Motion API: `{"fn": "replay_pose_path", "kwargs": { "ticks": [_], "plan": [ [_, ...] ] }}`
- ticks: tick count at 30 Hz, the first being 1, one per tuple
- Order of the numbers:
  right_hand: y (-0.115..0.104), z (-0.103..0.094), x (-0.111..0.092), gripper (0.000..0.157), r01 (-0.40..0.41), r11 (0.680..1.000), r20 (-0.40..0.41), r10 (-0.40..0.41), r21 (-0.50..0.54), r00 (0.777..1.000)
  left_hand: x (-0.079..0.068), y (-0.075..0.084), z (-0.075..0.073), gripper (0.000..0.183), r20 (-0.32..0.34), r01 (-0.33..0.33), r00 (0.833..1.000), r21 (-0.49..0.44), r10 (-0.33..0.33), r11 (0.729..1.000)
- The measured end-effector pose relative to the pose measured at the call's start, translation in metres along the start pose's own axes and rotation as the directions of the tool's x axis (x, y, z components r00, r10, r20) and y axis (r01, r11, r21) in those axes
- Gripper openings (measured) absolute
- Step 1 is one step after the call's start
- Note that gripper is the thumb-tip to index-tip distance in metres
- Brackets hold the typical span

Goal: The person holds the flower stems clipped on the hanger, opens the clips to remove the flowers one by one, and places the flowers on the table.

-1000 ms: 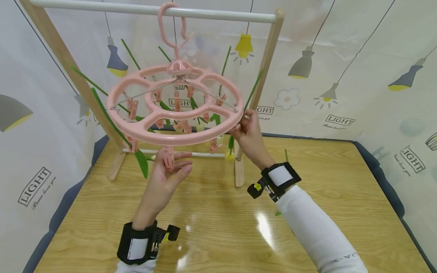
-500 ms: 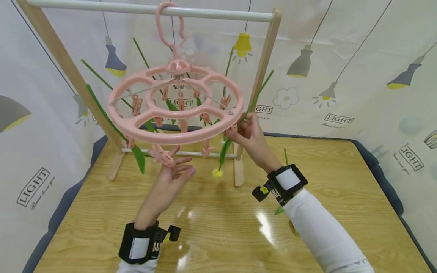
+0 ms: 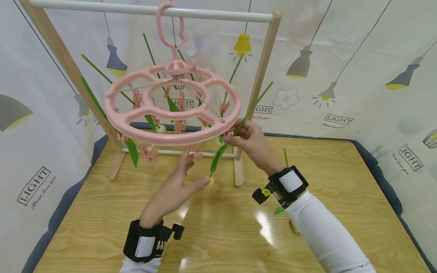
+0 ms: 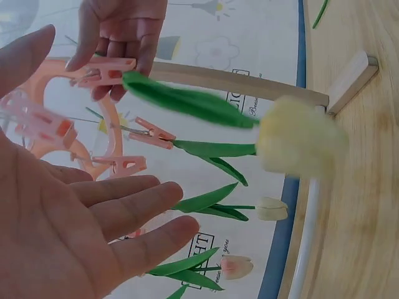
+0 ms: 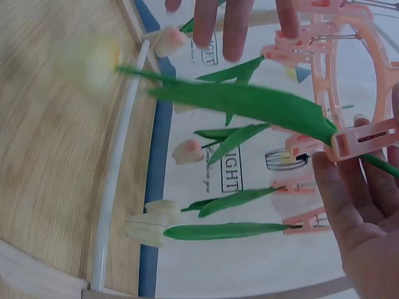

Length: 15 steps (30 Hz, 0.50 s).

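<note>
A pink round clip hanger [image 3: 170,139] hangs by its hook from a white rail. My right hand [image 3: 250,142] pinches a pink clothes peg [image 5: 355,142] at the hanger's right front. This peg is on the stem of an artificial tulip, whose green leaf [image 5: 243,106] and pale yellow blossom [image 4: 299,138] point downward. Below the hanger's front, my left hand [image 3: 174,189] has its fingers spread and holds nothing; its thumb tip overlaps the blossom in the head view. A free peg [image 3: 148,152] dangles just behind the left hand. Several other tulips hang upside down from pegs, as the right wrist view shows.
The rack has wooden posts [image 3: 263,68], a white top rail [image 3: 218,13] and a low crossbar [image 4: 304,249]. On the wooden table [image 3: 232,235], another tulip with a green leaf [image 3: 279,210] lies partly under the right sleeve. A printed curtain [image 3: 358,94] surrounds the table.
The left hand has left the front peg and moved right with fingers spreading. The hanger has turned a little, and the right-hand tulip has tilted, its blossom swinging left and lower.
</note>
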State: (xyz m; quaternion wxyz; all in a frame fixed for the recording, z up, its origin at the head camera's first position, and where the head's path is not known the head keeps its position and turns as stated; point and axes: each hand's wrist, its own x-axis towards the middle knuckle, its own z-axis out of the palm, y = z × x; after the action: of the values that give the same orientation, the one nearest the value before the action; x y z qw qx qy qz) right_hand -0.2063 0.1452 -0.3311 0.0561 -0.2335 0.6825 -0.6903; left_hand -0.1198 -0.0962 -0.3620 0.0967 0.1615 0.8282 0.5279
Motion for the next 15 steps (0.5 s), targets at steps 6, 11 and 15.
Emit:
{"fn": "replay_pose_path", "kwargs": {
  "ticks": [6, 11, 15],
  "plan": [
    [0.001, 0.014, -0.001, 0.023, -0.030, 1.000, 0.055, 0.030, 0.003, 0.998, 0.005, -0.001, 0.004, 0.100, 0.034, -0.051, 0.998, -0.017, 0.051, 0.999],
    [0.001, 0.026, -0.002, 0.023, -0.047, 0.999, 0.106, 0.048, -0.016, 0.993, 0.006, -0.001, 0.007, 0.095, 0.072, -0.048, 0.996, -0.008, 0.049, 0.999],
    [0.000, 0.035, -0.003, 0.022, -0.046, 0.998, 0.128, 0.052, -0.049, 0.990, 0.006, -0.001, 0.009, 0.090, 0.088, -0.025, 0.996, -0.006, 0.026, 1.000]
  ]
}}
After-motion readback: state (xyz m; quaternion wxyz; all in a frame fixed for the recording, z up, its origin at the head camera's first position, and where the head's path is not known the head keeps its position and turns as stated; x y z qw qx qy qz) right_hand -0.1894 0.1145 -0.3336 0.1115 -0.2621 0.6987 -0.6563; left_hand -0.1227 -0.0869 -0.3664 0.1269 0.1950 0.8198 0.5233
